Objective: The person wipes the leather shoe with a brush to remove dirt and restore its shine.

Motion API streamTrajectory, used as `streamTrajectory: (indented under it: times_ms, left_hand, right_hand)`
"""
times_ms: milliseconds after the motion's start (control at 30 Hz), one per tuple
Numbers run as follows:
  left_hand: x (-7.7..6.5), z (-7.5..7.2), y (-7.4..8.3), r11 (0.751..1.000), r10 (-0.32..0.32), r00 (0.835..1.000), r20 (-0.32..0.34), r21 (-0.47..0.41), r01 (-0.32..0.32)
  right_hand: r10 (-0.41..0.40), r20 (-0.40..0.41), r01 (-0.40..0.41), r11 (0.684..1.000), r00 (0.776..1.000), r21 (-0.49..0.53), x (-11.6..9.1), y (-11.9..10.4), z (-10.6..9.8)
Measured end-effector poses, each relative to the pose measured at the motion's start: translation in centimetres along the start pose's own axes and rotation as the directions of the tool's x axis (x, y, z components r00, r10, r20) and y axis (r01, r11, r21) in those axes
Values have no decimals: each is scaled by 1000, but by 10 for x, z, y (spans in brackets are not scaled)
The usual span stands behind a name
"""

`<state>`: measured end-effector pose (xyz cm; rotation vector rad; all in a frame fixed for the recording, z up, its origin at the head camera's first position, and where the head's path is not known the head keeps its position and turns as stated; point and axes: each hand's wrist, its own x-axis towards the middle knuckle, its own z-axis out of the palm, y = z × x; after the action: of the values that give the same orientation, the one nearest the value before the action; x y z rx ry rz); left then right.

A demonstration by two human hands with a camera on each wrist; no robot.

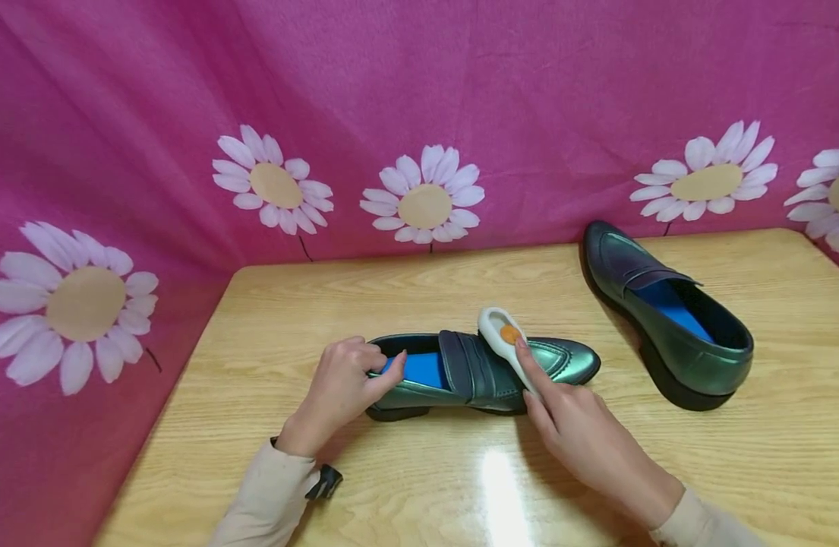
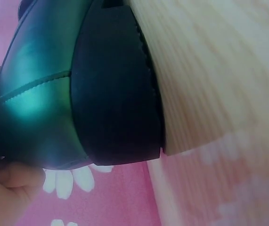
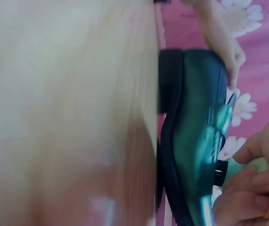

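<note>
Pink daisy cloth (image 1: pixel 563 91), pale wooden desk (image 1: pixel 269 327): near loafer (image 1: pixel 470 372) under white tool (image 1: pixel 503 352)

Viewed remotely, all three feeds up. I find the near loafer sole down at mid-desk, toe to the right of the head view, blue insole (image 1: pixel 419 370) showing. Far loafer (image 1: pixel 648 327) stands apart, near the desk's far edge on the right.

Left grip (image 1: pixel 344 384): fingers curled over the heel rim, thumb out above the opening; the left wrist view confirms contact with the heel's back. Right grip (image 1: pixel 583 425): closed round the tool, index finger laid along its handle near the orange patch (image 1: pixel 510 334). Right wrist feed puts the tool's dark end against the upper, just ahead of the strap; I cannot tell whether that end is bristle or pad.

Handling, my estimate: loafer light to moderate, sole and heel block stiff, upper softer and liable to dent. Glossy finish probably slippery. I would take hold at the heel counter, where the shell looks firmest, and avoid squeezing the vamp. Tool looks light and rigid; I favour the handle, with light pressure to spare the sheen.
</note>
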<state>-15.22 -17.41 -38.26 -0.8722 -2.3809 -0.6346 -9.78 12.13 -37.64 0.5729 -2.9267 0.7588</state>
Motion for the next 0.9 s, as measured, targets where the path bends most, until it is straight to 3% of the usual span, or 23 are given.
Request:
streamTrajectory:
  times_ms: [233, 367, 500, 633, 733, 833, 900]
  left_hand:
    - [2, -1, -2, 1000, -15, 1000, 10, -8, 15]
    - [1, -1, -2, 1000, -16, 1000, 20, -24, 16]
    - [-2, 2, 0, 999, -25, 999, 34, -38, 26]
    - [-4, 4, 2, 998, -54, 998, 30, -36, 55]
    - [-4, 5, 3, 998, -55, 998, 21, -25, 55]
    - [-1, 3, 3, 999, -49, 999, 14, -9, 50]
    - [1, 1, 2, 998, -56, 998, 15, -1, 56]
  right_hand:
    - [91, 161, -106, 991, 983, 85, -17, -15, -12]
    - [71, 121, -86, 989, 990, 122, -5, -19, -12]
    - [-17, 39, 12, 991, 999, 136, 14, -20, -5]
    - [-51, 38, 45, 989, 998, 140, 22, -21, -5]
    - [17, 136, -35, 991, 991, 131, 12, -22, -9]
    - [133, 281, -171, 978, 950, 115, -8, -25, -11]
    - [145, 330, -187, 977, 933, 101, -22, -25, -9]
